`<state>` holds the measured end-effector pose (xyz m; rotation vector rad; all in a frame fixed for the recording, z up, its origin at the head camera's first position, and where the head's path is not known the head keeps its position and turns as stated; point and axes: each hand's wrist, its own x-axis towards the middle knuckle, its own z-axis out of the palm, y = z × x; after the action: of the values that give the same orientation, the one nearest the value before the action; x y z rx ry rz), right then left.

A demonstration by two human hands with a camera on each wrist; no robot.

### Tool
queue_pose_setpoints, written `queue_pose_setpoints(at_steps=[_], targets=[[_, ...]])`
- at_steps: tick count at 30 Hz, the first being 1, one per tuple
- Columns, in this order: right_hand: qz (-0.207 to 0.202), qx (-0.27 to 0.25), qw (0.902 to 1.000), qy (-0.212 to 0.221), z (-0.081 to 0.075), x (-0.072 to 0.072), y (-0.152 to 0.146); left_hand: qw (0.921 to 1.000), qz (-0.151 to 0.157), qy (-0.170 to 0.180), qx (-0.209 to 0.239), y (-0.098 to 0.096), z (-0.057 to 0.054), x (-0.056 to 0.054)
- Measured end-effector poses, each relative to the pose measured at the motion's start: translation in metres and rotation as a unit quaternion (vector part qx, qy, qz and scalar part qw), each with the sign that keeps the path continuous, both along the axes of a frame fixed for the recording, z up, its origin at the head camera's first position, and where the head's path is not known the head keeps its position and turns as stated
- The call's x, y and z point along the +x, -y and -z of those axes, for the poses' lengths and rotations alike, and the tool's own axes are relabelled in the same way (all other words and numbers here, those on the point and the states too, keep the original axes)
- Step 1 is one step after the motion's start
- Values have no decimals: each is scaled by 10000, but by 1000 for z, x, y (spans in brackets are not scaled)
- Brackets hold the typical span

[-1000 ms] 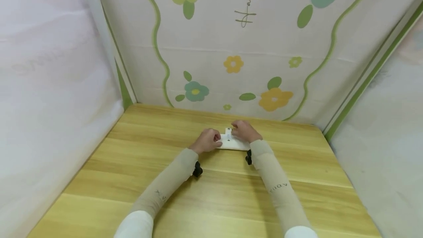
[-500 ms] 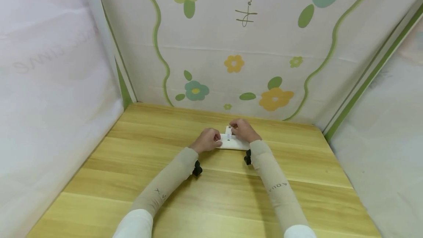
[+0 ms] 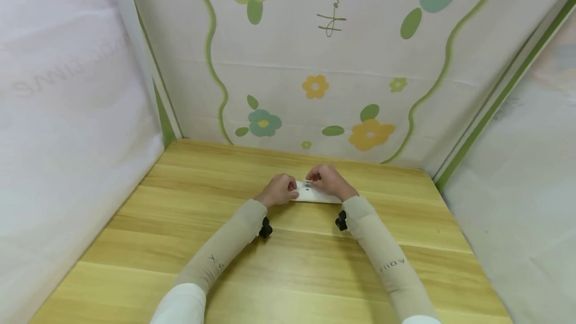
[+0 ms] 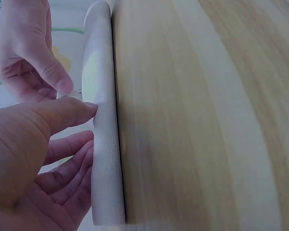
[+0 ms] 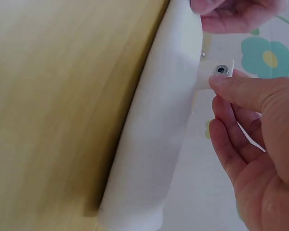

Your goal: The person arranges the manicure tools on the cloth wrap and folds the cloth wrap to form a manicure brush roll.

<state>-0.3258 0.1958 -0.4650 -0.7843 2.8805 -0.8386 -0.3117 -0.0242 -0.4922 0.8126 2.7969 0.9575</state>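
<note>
A white, flat-rolled fabric pouch (image 3: 316, 195) lies on the wooden table near its far edge. My left hand (image 3: 276, 190) holds its left end, thumb tip on the upper edge and fingers curled against the side in the left wrist view. My right hand (image 3: 332, 182) pinches a short white strap (image 5: 205, 74) between thumb and fingers. That strap carries a round metal snap (image 5: 221, 70) and stands up off the pouch. The matching snap stud (image 3: 307, 189) shows on the pouch's top. Fingers of the right hand partly hide the strap in the head view.
The wood-grain table (image 3: 279, 274) spreads out around the pouch. A white cloth wall (image 3: 279, 64) printed with flowers rises right behind it, with more pale cloth (image 3: 72, 129) on both sides. A small black wrist camera (image 3: 265, 227) hangs at each cuff.
The strap, which stretched out past the pouch's far edge, is now lifted and folded back toward the stud by my right hand. The left hand keeps its hold on the pouch.
</note>
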Motion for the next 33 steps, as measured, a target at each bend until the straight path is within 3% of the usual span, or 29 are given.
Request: queue_pose_setpoints(at_steps=[9, 16, 19, 22, 26, 29, 33], targets=[[-155, 312, 9989, -325, 6, 16, 5, 10000, -17, 52, 47, 1, 1, 0], [-103, 316, 9993, -171, 12, 25, 3, 9999, -90, 109, -13, -1, 2, -1], [-229, 544, 9976, -364, 14, 28, 1, 9998, -130, 141, -20, -1, 1, -1], [-492, 949, 9911, -799, 15, 31, 1, 9998, -147, 158, -25, -1, 2, -1], [-892, 1365, 9736, -1596, 17, 34, 0, 9998, -131, 166, -18, -1, 3, -2], [-1109, 1422, 9608, -2104, 19, 34, -1, 9998, -122, 164, -1, -1, 3, -2], [-1216, 1375, 9521, -2445, 23, 34, 0, 9997, -131, 187, 8, -1, 3, -2]])
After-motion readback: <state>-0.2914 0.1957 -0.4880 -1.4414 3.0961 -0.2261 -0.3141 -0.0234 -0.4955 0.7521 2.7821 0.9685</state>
